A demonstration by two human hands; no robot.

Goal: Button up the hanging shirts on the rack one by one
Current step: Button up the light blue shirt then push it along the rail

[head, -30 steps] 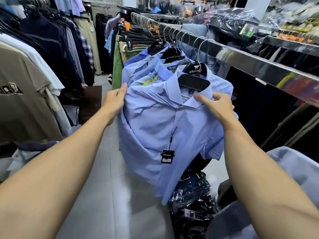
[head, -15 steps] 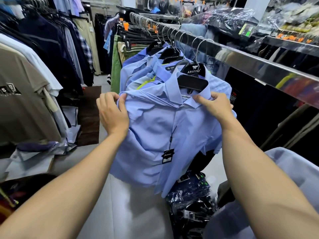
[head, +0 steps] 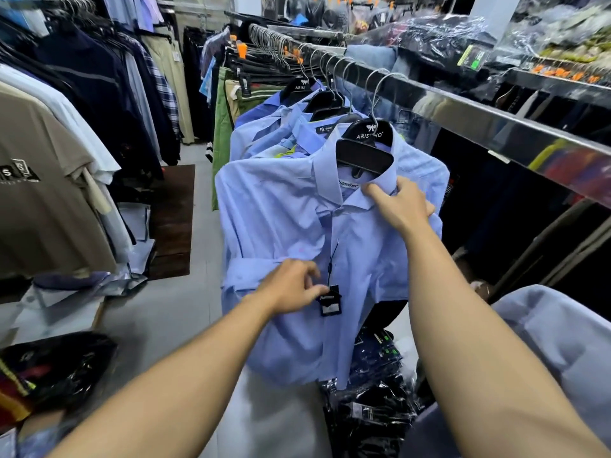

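head view: right hand (head: 401, 204) grips shirt (head: 281, 206) collar; left hand (head: 291, 287) pinches its placket.

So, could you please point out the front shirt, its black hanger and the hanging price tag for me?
Shirt (head: 284, 200): head view, on its chest panel.
Hanger (head: 365, 153): head view, on the broad black body under the hook.
Tag (head: 330, 304): head view, on the card's dark face.

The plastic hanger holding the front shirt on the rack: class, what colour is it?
Black, with white lettering: the plastic hanger shows best in the head view, above the light blue shirt.
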